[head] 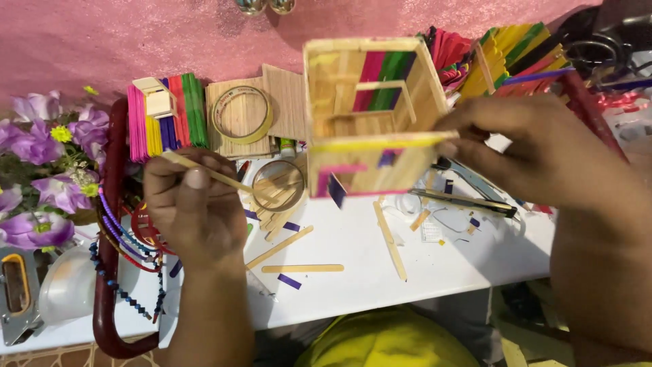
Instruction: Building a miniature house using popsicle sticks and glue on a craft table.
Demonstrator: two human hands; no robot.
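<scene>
Above the white worktop [353,272], right hand [536,153] fingers pinch the stick-built box [370,115] at its yellow edge, held aloft. Left hand [193,207] fingers grip one plain craft stick [217,175] near the left edge.

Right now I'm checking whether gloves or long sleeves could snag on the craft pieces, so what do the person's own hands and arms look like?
Both are bare. The left hand and right hand wear no gloves, and no rings, watch or bracelet show. The forearms are uncovered all the way to the picture's edge, with no sleeve in view. The left thumbnail is short and plain. Yellow clothing shows below, at the lap.
</scene>
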